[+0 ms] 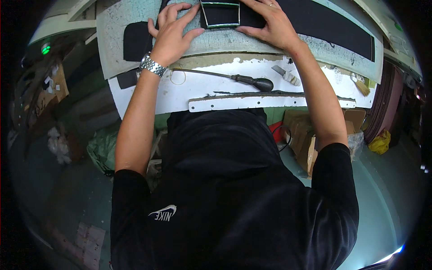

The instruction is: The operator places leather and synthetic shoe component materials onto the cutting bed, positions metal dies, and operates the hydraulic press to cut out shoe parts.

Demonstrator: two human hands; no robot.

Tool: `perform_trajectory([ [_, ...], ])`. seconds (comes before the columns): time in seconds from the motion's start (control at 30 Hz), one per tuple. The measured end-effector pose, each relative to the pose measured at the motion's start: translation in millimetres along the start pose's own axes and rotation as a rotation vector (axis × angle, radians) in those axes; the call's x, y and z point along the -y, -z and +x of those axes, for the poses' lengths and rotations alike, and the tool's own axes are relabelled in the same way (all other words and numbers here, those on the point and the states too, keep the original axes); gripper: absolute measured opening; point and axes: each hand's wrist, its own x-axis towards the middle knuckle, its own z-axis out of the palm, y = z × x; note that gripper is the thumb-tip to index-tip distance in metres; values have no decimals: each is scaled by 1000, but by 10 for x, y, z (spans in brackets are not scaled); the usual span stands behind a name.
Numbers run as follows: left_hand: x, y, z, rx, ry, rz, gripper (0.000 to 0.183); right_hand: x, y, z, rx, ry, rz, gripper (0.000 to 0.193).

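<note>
A metal frame like a cutting die (222, 25), four-sided with a thin rim, rests on black sheet material (216, 15) at the table's far side. Beside its left edge lies my left hand (174, 33), fingers spread, thumb and forefinger close to the frame; a metal watch is on that wrist. My right hand (275, 24) is at the frame's right side, with its thumb by the near corner and its fingers stretched out. Some right fingertips are cut off by the picture's upper edge. More black pieces lie at the left (137, 41) and far right (337, 33).
On the white near ledge lie a long-shafted tool with a dark bulbous handle (254, 82), a blade with a wrapped grip (286, 74) and a bristle brush (361, 86). A white strip with holes (270, 101) runs along the front edge. Cardboard boxes (299, 132) stand below.
</note>
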Motion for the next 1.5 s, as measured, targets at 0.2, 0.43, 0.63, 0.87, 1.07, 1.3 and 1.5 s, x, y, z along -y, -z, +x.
perform_trajectory([
  [0.2, -116, 50, 4, -23, 41, -69, 55, 18, -4, 6, 3, -10, 1, 78],
  [0.43, -187, 82, 12, 40, 103, -94, 59, -120, -203, -40, -149, 49, -78, 73],
  [0.63, -201, 103, 17, 34, 103, -113, 59, -116, -155, -20, -112, 44, -82, 74],
  [0.87, -444, 329, -114, -43, 107, -30, 54, 25, -64, -78, -119, 58, -68, 73],
  [1.07, -997, 372, -1189, 124, 78, -474, 35, 435, 229, -415, -443, 45, -174, 55],
  [1.3, -1264, 48, -1698, -10, 6, -254, 39, 1179, 533, -157, -608, 112, -24, 21],
  [1.5, -1320, -29, -1734, -94, -7, -212, 35, 1253, 541, -319, -573, 37, -19, 27],
])
